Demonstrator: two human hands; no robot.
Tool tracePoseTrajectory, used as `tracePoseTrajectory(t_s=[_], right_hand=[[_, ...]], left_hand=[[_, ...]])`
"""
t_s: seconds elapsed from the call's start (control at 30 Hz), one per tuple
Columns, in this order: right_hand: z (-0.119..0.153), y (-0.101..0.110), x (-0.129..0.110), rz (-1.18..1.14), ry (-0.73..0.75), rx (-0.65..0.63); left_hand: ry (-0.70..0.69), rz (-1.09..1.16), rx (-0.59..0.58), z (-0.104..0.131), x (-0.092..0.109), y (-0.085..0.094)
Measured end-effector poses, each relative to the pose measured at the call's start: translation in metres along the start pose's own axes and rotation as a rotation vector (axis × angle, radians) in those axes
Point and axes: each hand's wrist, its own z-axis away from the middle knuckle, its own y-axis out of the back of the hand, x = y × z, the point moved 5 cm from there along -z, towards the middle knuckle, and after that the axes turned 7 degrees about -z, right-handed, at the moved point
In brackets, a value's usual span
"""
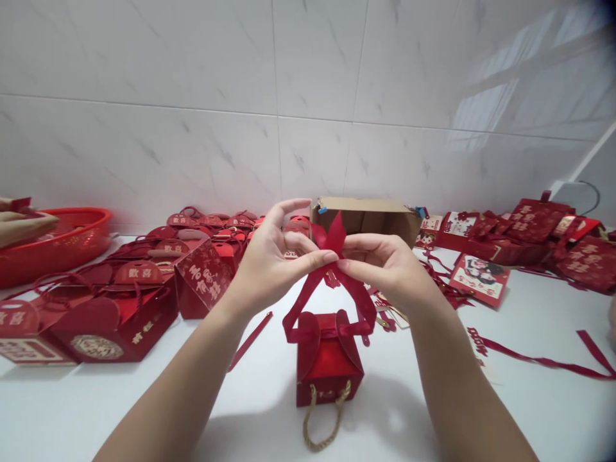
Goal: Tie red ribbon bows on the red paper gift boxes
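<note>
A small dark red gift box stands upright on the white table, a gold rope handle hanging from its near side. Red ribbon runs through the box's top flaps and rises in two strands to my fingers. My left hand pinches the ribbon between thumb and forefinger above the box. From the other side, my right hand pinches it at the same spot, the thumbs nearly touching. Two ribbon ends stick up between the hands. Whether a knot lies under the fingertips is hidden.
Several red gift boxes crowd the left side. Behind them is a red plastic basin, with another person's hand over it. A cardboard box sits at the back. Flat red packages and loose ribbon lie right.
</note>
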Motion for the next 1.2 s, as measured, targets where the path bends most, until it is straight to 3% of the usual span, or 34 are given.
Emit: tracePoseTrajectory(t_s=[0.2,0.37,0.57,0.77,0.93,1.2], right_hand=[[0.002,-0.010,0.000,-0.018,-0.114,-0.192],[-0.002,-0.011,0.006,-0.039,-0.148,-0.189],[-0.010,-0.002,0.013,-0.042,-0.032,-0.203],[-0.008,0.005,0.002,0.342,0.145,-0.280],[-0.002,0.000,-0.012,0.706,0.385,-0.324],[0.001,0.001,-0.013,0.827,0.466,-0.295]], left_hand=[[-0.038,-0.070,-0.089,-0.001,-0.001,-0.001],[-0.002,-0.169,-0.214,-0.001,-0.006,-0.005],[0.243,0.245,-0.534,-0.001,-0.022,-0.017],[0.399,0.487,-0.503,-0.006,-0.033,-0.013],[0.490,0.464,-0.404,-0.008,-0.038,-0.011],[0.390,0.416,-0.408,-0.010,-0.033,-0.012]])
